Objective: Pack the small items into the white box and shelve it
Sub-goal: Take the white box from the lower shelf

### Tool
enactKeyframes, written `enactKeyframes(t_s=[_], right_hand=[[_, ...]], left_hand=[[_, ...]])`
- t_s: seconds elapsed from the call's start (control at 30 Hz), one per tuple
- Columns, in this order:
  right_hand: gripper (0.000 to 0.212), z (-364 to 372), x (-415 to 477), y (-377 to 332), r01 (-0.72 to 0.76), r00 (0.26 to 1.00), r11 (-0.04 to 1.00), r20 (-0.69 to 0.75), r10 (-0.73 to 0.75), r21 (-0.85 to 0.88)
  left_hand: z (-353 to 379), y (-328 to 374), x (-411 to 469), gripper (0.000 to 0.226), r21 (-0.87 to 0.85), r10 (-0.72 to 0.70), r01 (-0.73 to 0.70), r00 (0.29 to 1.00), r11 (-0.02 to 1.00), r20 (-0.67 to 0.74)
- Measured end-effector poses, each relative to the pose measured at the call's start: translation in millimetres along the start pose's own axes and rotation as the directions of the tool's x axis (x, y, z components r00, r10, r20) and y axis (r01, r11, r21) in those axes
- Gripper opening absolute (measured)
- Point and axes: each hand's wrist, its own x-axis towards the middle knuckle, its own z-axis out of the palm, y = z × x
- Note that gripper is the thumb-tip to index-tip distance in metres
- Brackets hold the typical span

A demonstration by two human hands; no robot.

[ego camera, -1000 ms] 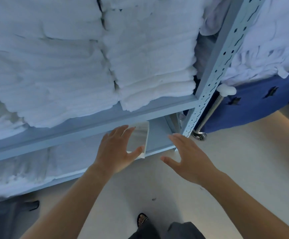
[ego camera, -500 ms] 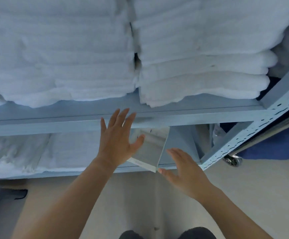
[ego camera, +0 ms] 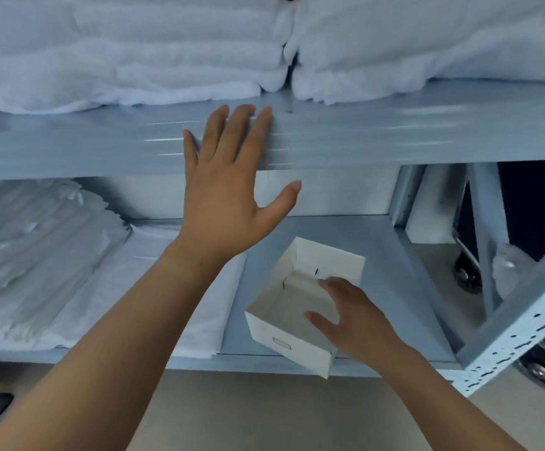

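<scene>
An open white box [ego camera: 292,323] with a small red-outlined label on its front sits on the lower grey shelf [ego camera: 381,255], its near corner jutting over the shelf's front lip. Its inside looks bare. My right hand [ego camera: 352,317] reaches over the box's right side, fingers spread, thumb over the interior; I cannot tell whether it touches the wall. My left hand [ego camera: 228,193] is raised with fingers apart, its tips against the front of the upper shelf beam [ego camera: 394,138]. No small items are visible.
Stacks of folded white towels [ego camera: 134,50] fill the upper shelf. Folded white linen [ego camera: 46,252] lies on the lower shelf, left of the box. A perforated upright [ego camera: 518,333] stands at right, with cart wheels [ego camera: 544,369] behind it. The floor [ego camera: 264,415] is beige.
The view dropped to the lower shelf, so the box interior now shows. My left hand left the box and rose to the upper beam. My right hand moved onto the box's right side.
</scene>
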Motion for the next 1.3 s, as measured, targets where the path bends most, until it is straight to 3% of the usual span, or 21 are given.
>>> enactKeyframes(t_s=[0.2,0.4,0.6,0.7,0.8,1.1,1.3], right_hand=[[0.064,34,-1,27,-0.054,0.998,0.998,0.047,0.052,0.043],[0.06,74,11,53,-0.038,0.998,0.998,0.055,0.035,0.043],[0.056,130,19,78,0.022,0.985,1.0,0.172,-0.021,-0.001],[0.051,146,22,88,0.024,0.981,1.0,0.192,-0.022,-0.005],[0.036,149,21,94,0.018,0.991,1.0,0.136,-0.016,-0.012],[0.024,128,-16,139,-0.005,0.998,1.0,0.065,0.003,0.031],[0.023,146,-21,138,-0.007,0.993,0.997,-0.119,-0.002,-0.074]], left_hand=[[18,3,-39,0.071,-0.028,0.02,-0.02,1.0,0.999,-0.005],[97,-2,-141,0.068,-0.061,-0.048,0.068,0.958,0.996,0.281],[183,-25,-218,0.07,-0.02,-0.161,0.209,0.807,0.978,0.568],[208,-38,-240,0.072,0.01,-0.148,0.199,0.694,0.98,0.705],[224,-45,-248,0.065,0.007,-0.115,0.168,0.644,0.986,0.756],[219,-27,-266,0.049,-0.136,0.049,0.06,0.732,0.989,0.68],[223,-30,-276,0.05,-0.221,-0.127,0.306,0.803,0.926,0.582]])
